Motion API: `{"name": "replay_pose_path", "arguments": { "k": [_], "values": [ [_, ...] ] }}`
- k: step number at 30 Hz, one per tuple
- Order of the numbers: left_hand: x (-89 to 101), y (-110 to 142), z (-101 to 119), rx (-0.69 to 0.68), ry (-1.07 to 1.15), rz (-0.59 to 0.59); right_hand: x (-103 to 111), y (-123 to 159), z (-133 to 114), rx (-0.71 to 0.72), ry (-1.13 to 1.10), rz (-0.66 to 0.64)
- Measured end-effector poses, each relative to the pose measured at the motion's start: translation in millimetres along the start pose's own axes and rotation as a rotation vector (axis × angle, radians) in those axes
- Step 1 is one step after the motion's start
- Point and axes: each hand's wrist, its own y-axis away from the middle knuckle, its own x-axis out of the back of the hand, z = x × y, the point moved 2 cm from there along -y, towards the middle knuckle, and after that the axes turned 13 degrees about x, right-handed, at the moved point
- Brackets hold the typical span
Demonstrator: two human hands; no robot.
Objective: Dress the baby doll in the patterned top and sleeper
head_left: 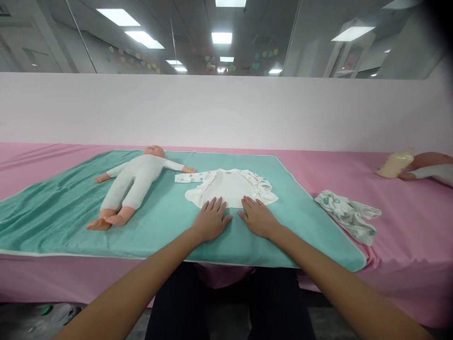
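Note:
A small white baby shirt (pixel 228 186) with printed sleeves lies spread on the green blanket (pixel 159 231). One sleeve stretches out to the left, while the right one is folded in on itself. My left hand (pixel 211 219) rests palm down at the shirt's lower edge, fingers stretched out. Beside it, my right hand (pixel 258 217) lies flat with its fingertips on the same edge. Neither hand grips anything. To the left, a baby doll (pixel 138 177) in a white bodysuit lies on its back, one hand close to the shirt's left sleeve.
Crumpled printed baby clothing (pixel 348 215) lies at the blanket's right edge. On the pink table cover (pixel 300 172), a cream-coloured bottle (pixel 394 164) stands at the far right beside part of another doll (pixel 433 166). A white wall (pixel 212 111) runs along the back.

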Motion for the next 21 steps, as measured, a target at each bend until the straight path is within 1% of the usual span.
{"name": "replay_pose_path", "arguments": {
  "k": [3, 7, 16, 21],
  "values": [
    [2.6, 4.6, -0.1, -0.01, -0.008, -0.007, 2.4, 2.9, -2.7, 0.005, 0.066, 0.023],
    [6.5, 11.2, -0.2, -0.031, -0.005, -0.002, 4.7, 7.2, -3.1, -0.009, 0.109, 0.023],
    [5.8, 14.0, -3.0, -0.045, 0.0, -0.004, 6.3, 21.5, 14.8, 0.003, 0.087, 0.028],
    [5.5, 14.2, -2.9, -0.059, 0.017, 0.01, 10.5, 27.4, 17.7, 0.02, 0.093, 0.049]
  ]
}}
